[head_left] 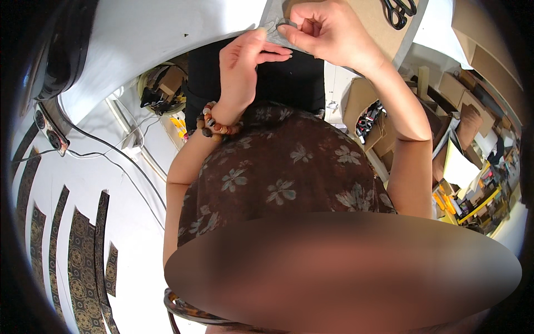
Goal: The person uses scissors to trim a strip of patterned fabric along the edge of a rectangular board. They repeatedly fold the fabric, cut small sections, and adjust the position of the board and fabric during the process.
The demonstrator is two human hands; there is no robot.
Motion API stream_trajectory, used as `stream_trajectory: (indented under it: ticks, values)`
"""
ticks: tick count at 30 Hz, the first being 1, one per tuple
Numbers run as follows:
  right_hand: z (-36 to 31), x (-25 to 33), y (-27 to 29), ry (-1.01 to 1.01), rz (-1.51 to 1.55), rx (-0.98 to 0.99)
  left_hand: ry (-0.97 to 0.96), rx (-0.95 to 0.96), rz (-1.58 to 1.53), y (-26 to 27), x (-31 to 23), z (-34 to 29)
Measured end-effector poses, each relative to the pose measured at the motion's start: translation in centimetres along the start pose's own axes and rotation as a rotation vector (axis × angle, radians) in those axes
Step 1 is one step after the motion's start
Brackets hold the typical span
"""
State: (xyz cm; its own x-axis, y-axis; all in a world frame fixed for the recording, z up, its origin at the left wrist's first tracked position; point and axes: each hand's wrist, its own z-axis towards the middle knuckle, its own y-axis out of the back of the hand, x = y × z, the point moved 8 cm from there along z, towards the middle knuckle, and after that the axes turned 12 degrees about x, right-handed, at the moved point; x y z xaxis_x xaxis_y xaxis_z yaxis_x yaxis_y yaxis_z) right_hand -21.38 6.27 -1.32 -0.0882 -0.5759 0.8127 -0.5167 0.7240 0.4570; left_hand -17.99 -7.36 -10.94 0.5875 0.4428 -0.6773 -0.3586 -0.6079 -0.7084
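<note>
Both my hands meet over the near edge of the work table, at the top of the head view. My left hand [240, 67], with a bead bracelet [216, 123] on its wrist, pinches a thin, crumpled grey see-through piece [271, 37] by the thumb; its other fingers stretch to the right beneath. From the right, my right hand [328, 34] is closed, with thumb and forefinger pressed together at the same piece. A small dark curved bit shows at those fingertips, too small to name.
Black-handled scissors [397, 12] lie on a brown board [370, 22] to the right. Dark gold-patterned fabric strips [83, 267] lie at the lower left. Cables run by a power strip [49, 132]. Cardboard boxes [384, 139] crowd the right side. A round bin [164, 89] stands under the table.
</note>
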Motion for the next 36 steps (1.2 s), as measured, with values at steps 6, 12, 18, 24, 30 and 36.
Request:
stream_trajectory:
  ticks: [6, 12, 18, 24, 30, 36]
  values:
    - [0.1, -0.1, 0.2, 0.072, -0.004, 0.02, -0.027, -0.065, 0.201, -1.1, -0.3, 0.2]
    - [-0.6, -0.1, 0.4, -0.063, 0.241, 0.059, -0.031, -0.036, 0.223, -0.9, 0.0, 0.2]
    - [-2.0, 0.0, 0.8, 0.044, 0.038, -0.057, -0.033, -0.04, 0.229, -1.5, 0.2, 0.8]
    - [-3.3, 1.1, 1.2, 0.156, -0.099, -0.174, 0.082, -0.01, 0.305, -1.5, 0.5, 0.9]
    - [-4.0, 0.0, -0.1, 0.142, -0.443, -0.186, -0.293, 0.208, 1.103, -5.0, -9.8, 1.1]
    - [-5.0, 1.9, 0.9, 0.044, -0.487, -0.086, -0.015, 0.779, 1.278, -7.6, -6.6, 8.0]
